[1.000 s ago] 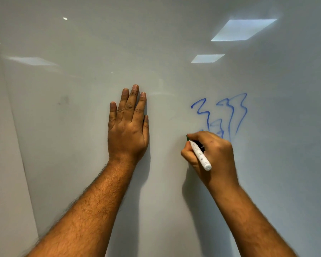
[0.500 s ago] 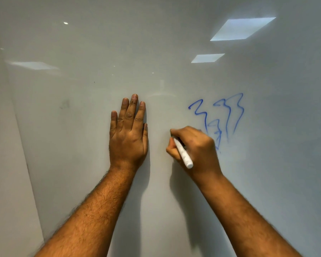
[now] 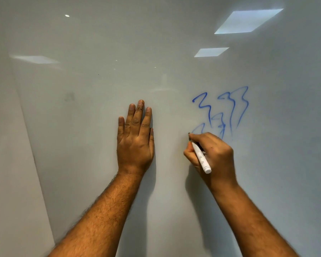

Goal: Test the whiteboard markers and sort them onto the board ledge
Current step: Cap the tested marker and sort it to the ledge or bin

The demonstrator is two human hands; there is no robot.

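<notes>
One marker is under test: the right hand pinches its white barrel, tip against the whiteboard, just left of the blue scribbles. The left hand lies flat on the board, fingers straight and holding nothing. Sorting seems not begun (neither ledge nor other markers are in view), so most of the task remains.

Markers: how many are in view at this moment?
1. The marker is gripped in the right hand, its tip against the whiteboard beside the blue scribbles. The board ledge is out of frame, so others may be unseen.
</notes>
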